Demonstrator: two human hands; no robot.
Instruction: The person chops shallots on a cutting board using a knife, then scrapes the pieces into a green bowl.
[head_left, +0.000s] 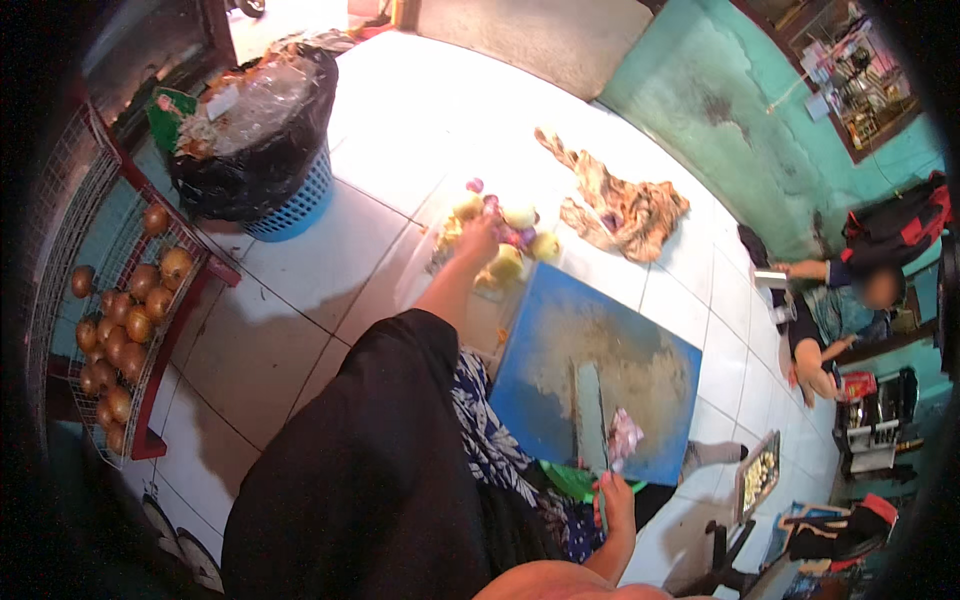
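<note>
My left hand (478, 238) reaches into a pile of peeled onions (504, 262) and purple shallots (527, 238); its fingers are partly hidden there, so I cannot tell whether it grips one. My right hand (616, 501) is closed around the handle of a wide-bladed knife (591, 412). The blade lies over a worn blue cutting board (525, 360). Beside the blade sits a small heap of pale pink cut pieces (624, 439), probably shallot. Under the board's near edge shows part of a green basin (574, 482).
A crumpled brown cloth (637, 206) lies on the white tiled floor. At left stand a blue waste basket (300, 199) lined with black plastic and a wire rack (161, 360) of brown onions (127, 330). Rightward are a tray (757, 476) of pale pieces and a seated person (817, 330).
</note>
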